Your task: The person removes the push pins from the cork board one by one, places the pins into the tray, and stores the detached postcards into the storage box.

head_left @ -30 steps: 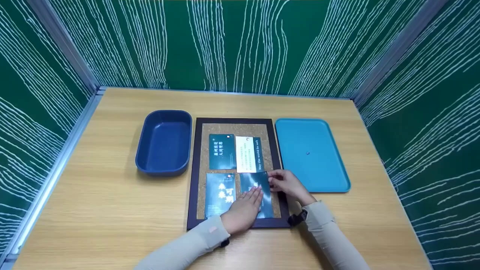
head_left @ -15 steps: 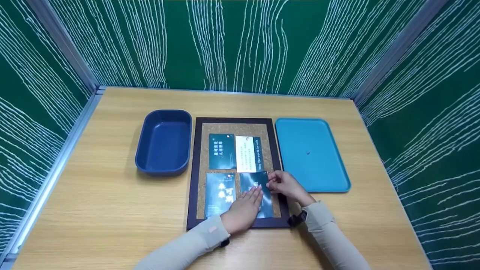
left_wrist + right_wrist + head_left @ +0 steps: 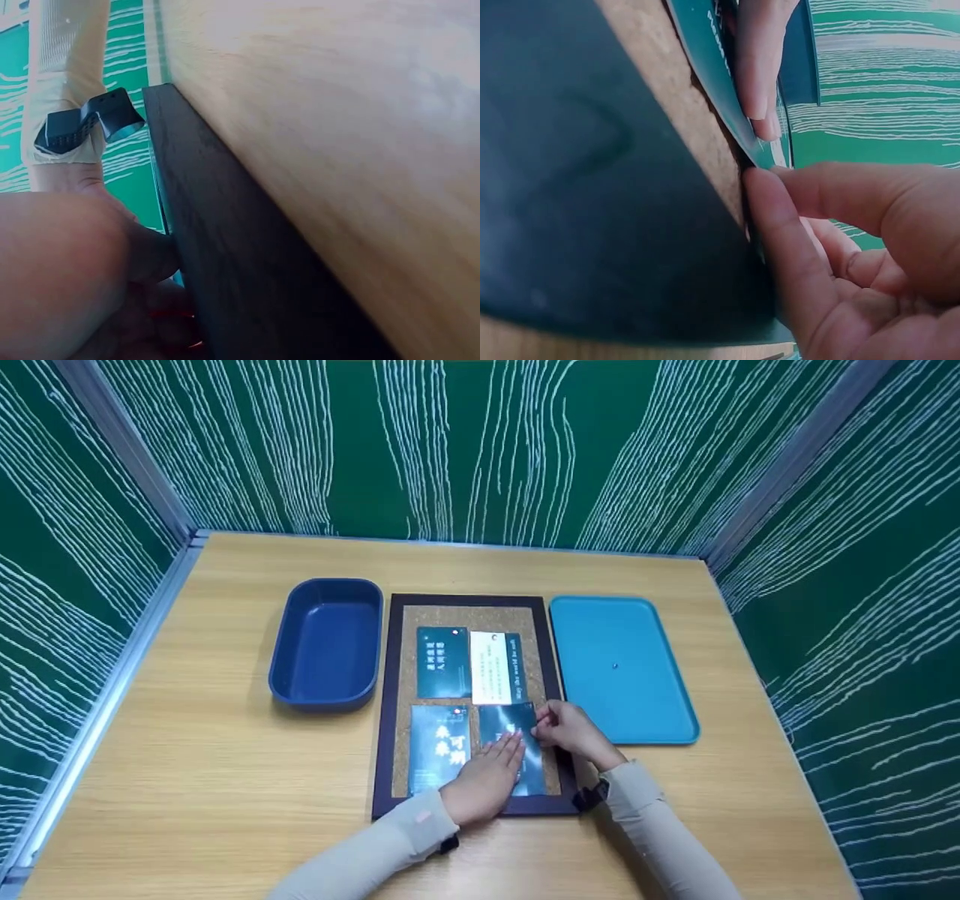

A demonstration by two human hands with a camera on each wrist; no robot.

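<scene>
A dark-framed cork board (image 3: 468, 601) lies on the table, with several printed cards on its cork. My left hand (image 3: 484, 784) rests with straight fingers across the lower right green card (image 3: 534, 765). At that card's upper right edge, my right hand (image 3: 571, 727) pinches it between thumb and forefinger; the right wrist view shows the fingertips meeting at the card's edge (image 3: 705, 46). Beside it lies a green card (image 3: 435, 746) with large white characters. Above are another green card (image 3: 442, 679) and a cream-and-green card (image 3: 489, 667). In the left wrist view, the board's frame (image 3: 217, 202) hides most of the left fingers.
A deep navy tub (image 3: 326, 645) stands left of the board. To the right, a flat turquoise tray (image 3: 615, 697) lies close to the frame. Green partitions (image 3: 360, 450) with white wavy lines enclose the wooden table (image 3: 225, 780) at the back and sides.
My right fingers have shifted slightly left onto the card's upper right edge, from just beside it. The left hand stays in place on the card.
</scene>
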